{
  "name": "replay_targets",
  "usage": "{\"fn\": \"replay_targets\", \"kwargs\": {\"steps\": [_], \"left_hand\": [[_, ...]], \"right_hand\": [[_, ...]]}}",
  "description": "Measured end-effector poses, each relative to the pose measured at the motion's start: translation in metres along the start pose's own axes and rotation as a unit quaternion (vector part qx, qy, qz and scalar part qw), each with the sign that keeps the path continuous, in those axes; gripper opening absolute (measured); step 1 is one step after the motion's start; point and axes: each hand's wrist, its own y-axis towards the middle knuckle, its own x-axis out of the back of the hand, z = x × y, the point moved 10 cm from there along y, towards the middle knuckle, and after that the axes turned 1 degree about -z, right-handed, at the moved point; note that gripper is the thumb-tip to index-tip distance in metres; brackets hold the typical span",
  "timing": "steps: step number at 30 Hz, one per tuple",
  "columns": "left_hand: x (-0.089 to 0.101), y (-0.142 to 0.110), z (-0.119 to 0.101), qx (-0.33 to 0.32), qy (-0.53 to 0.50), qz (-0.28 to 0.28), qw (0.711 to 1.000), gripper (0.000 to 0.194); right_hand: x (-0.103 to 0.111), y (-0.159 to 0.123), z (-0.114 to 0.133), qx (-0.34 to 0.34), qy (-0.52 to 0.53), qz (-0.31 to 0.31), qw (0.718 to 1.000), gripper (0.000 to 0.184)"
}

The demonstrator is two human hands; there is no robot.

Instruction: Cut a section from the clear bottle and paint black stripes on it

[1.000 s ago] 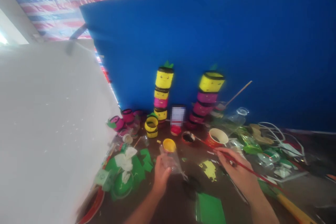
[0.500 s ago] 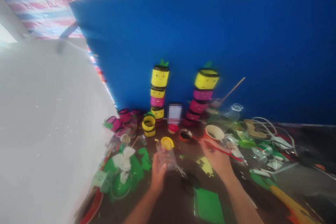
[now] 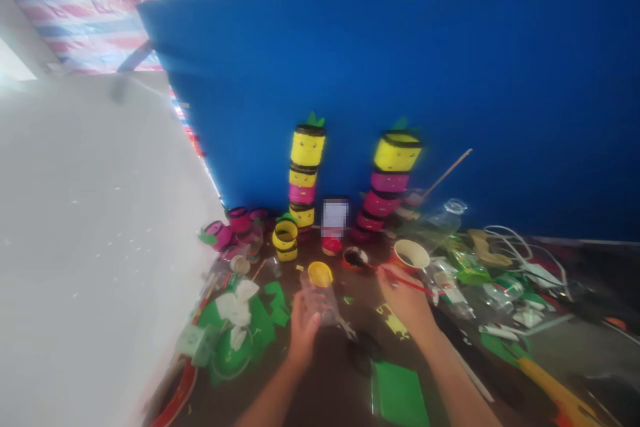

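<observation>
1. Red brush (image 3: 423, 288): right of centre in the frame, pinched between thumb and fingers of the right hand (image 3: 406, 297).
2. Change over the last second: right hand has shifted left and now sits just below the pale cup (image 3: 419, 251); its forearm covers part of the yellow scrap (image 3: 394, 325), which lay in full view. Less of the handle shows past the hand.
3. Brush's far end points to the dark paint bowl (image 3: 351, 264), mid-frame. Too blurred to tell whether bristles touch it.
4. Left hand (image 3: 303, 325), lower centre: fingers and thumb closed about a clear plastic piece (image 3: 326, 308), as a second ago. A yellow round piece (image 3: 320, 273) shows just above; cannot tell if the two are joined.
5. Counts: one brush in hand, one pale cup, one dark paint bowl. Tall banded stacks, two: a mostly yellow stack (image 3: 306, 150) at centre, and a mostly magenta stack (image 3: 389, 181) to its right, before one blue board (image 3: 380, 53).
6. One short yellow stack (image 3: 287, 255), left of centre; one green square (image 3: 401, 390), bottom edge.
</observation>
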Motion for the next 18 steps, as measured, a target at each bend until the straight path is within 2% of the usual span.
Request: {"fn": "replay_targets", "kwargs": {"steps": [11,18], "left_hand": [[-0.003,-0.001,-0.006,-0.013,0.004,0.004,1.0,0.059],[-0.005,-0.001,-0.008,-0.006,0.003,0.003,1.0,0.06]], "right_hand": [[-0.009,0.001,0.012,0.028,-0.015,0.021,0.999,0.029],[-0.009,0.001,0.009,0.011,-0.018,0.022,1.0,0.033]]}}
